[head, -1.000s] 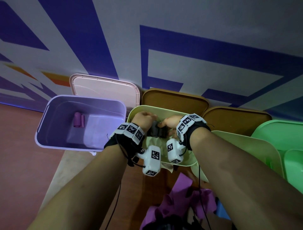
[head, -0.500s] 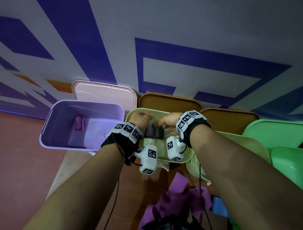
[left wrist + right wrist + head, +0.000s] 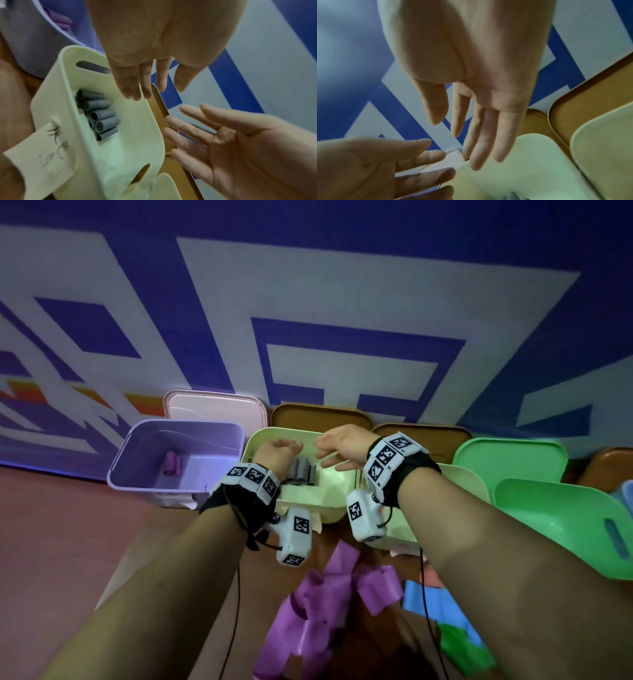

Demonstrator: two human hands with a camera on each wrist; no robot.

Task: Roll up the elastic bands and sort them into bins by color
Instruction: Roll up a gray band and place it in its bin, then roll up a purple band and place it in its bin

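Your left hand (image 3: 277, 455) is open, its fingers straight and holding nothing, just above the pale yellow bin (image 3: 308, 501) in the middle of the head view. Your right hand (image 3: 346, 448) is open too, palm turned to the left one, and empty. The two hands are near each other but do not touch.

Below them, inside the yellow bin, lie the grey rolls (image 3: 101, 115), several side by side against the left wall. A paper label (image 3: 42, 152) with handwriting hangs on the bin's near rim; I cannot read it.

To the left stands the purple bin (image 3: 137, 460), and a purple roll (image 3: 172, 463) lies on its bottom. At the right edge you see a green bin (image 3: 561, 525); its inside is not shown.

So, by my judgement, the grey bands are sorted and the purple ones are only started. At the bottom of the head view a heap of loose purple bands (image 3: 318, 611) waits, with blue (image 3: 435, 604) and green (image 3: 462, 648) bands beside it at the lower right. Most of the rolling is probably still left.

The bins stand on a brown floor (image 3: 51, 542), against a wall (image 3: 342, 285) painted in blue and white shapes. Lids lean on the wall behind the bins.
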